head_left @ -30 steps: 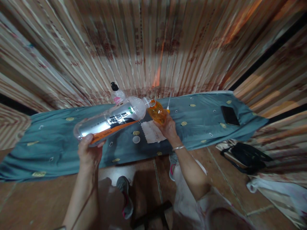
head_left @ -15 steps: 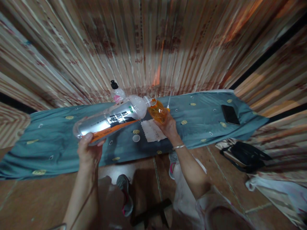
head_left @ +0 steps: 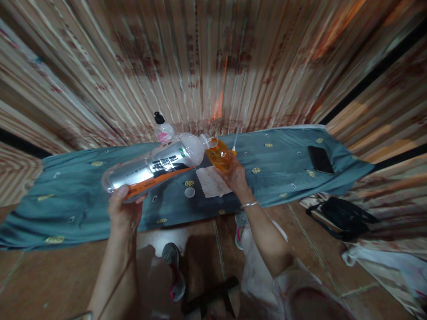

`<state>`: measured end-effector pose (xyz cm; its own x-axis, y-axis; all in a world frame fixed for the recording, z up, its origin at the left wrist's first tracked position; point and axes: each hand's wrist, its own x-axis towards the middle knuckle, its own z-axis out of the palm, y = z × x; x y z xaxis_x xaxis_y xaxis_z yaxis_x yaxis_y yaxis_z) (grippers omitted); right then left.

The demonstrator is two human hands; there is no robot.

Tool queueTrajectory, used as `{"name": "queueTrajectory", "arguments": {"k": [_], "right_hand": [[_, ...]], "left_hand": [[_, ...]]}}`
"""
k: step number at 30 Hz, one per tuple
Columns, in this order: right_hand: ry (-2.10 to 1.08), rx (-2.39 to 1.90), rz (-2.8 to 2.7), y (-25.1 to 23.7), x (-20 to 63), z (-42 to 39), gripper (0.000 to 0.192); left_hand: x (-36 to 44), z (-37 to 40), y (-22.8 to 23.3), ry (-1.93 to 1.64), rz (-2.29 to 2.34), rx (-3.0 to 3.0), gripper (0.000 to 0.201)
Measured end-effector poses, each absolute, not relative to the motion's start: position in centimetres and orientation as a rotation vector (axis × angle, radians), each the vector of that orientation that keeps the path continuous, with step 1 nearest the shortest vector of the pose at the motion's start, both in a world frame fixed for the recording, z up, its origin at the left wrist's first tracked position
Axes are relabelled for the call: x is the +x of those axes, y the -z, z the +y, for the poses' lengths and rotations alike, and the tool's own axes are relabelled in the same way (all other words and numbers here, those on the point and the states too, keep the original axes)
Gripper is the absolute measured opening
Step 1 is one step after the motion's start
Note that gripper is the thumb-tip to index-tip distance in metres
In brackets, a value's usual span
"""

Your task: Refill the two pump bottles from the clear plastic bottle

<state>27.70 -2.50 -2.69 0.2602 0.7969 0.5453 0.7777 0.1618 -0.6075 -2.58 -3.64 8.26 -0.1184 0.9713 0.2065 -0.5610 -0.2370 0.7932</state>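
Nearest to me, my left hand (head_left: 125,209) has the big bottle (head_left: 163,164) gripped low near its base, thumb over the label and fingers curled underneath. Beyond it, my right hand (head_left: 235,175) is wrapped around the lower part of the orange bottle (head_left: 218,156). Both bottles are held up above the bench (head_left: 276,164); the big one lies tipped over with its neck at the orange one's mouth, though I can't tell whether the rims touch. I judge the big bottle to be thin plastic: stiff enough lengthwise, but liable to dent under a hard squeeze, and slick if wet. Held so far back, any weight inside would swing the neck, so I'd rather hold it nearer the middle of the label. The orange bottle looks small, light and smooth; a gentle hold low on its body suits it and leaves the mouth clear. Beneath them, a small white cap (head_left: 190,192) lies beside a limp, soft-looking cloth (head_left: 211,182). Farther back, by the curtain (head_left: 180,58), stands the pump bottle (head_left: 164,132).
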Motion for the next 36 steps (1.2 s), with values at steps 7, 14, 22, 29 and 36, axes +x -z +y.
{"name": "queueTrajectory", "arguments": {"k": [7, 14, 22, 29, 36], "right_hand": [[0.009, -1.593, -1.505, 2.70, 27.69, -2.51, 0.074], [0.016, -1.608, -1.509, 2.71, 27.69, -2.51, 0.077], [0.018, -1.650, -1.515, 2.52, 27.55, -2.54, 0.076], [-0.005, -1.647, -1.514, 2.34, 27.56, -2.71, 0.072], [-0.029, -1.630, -1.503, 2.38, 27.63, -2.71, 0.071]], "left_hand": [[-2.37, -3.55, -8.33, -1.669, 0.707, 0.855, 0.054], [-2.30, -3.44, -8.49, -1.681, 0.727, 0.816, 0.072], [-2.31, -3.43, -8.39, -1.681, 0.730, 0.806, 0.077], [-2.19, -3.57, -8.63, -1.681, 0.749, 0.802, 0.075], [-2.09, -3.61, -8.82, -1.656, 0.725, 0.802, 0.072]]}}
